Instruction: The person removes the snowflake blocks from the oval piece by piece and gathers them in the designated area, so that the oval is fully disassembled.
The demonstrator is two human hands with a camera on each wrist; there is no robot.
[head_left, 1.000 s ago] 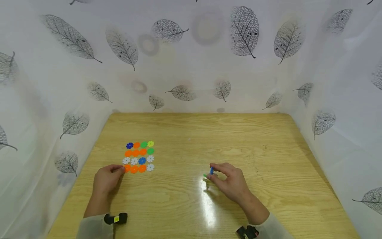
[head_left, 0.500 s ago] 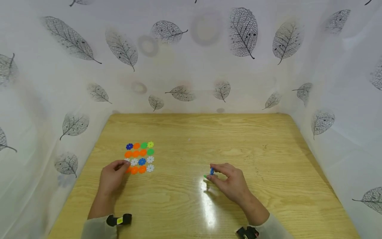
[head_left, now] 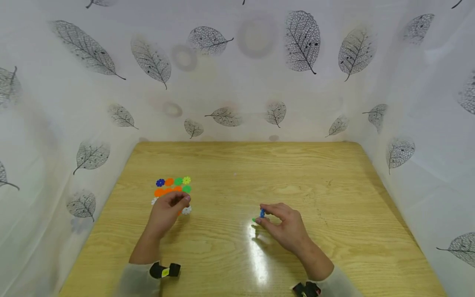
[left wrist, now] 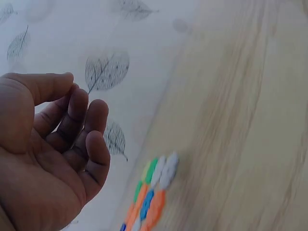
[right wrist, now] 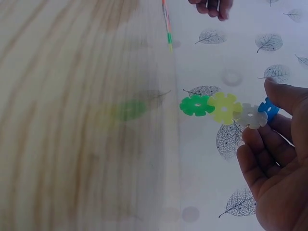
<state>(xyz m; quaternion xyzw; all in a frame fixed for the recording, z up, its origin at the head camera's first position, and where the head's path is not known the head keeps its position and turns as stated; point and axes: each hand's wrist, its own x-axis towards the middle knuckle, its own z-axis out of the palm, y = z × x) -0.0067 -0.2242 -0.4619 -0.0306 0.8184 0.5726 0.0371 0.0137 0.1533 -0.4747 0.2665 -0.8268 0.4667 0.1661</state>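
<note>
My right hand (head_left: 287, 225) pinches the blue flower-shaped plastic disc (right wrist: 273, 112) between thumb and fingertips. From it a linked chain reaches out in the right wrist view: a white disc (right wrist: 250, 119), a yellow disc (right wrist: 224, 102) and a green disc (right wrist: 196, 109) at the end. The chain is held above the table. My left hand (head_left: 165, 214) hovers over flat rows of similar discs (head_left: 178, 181), hiding much of the nearer rows. Its thumb meets the index finger and the other fingers curl loosely; nothing shows between them in the left wrist view (left wrist: 62, 139).
The disc rows, orange, white, blue, green and yellow, lie at the left of the wood-grain table (head_left: 297, 165). A pale curtain (head_left: 237, 74) printed with leaves surrounds the back and sides. Light glares off the table (head_left: 257, 260) near the middle front.
My left hand has moved right, from the near left corner of the disc rows to over their right side. The right hand keeps its hold on the chain, almost still.
</note>
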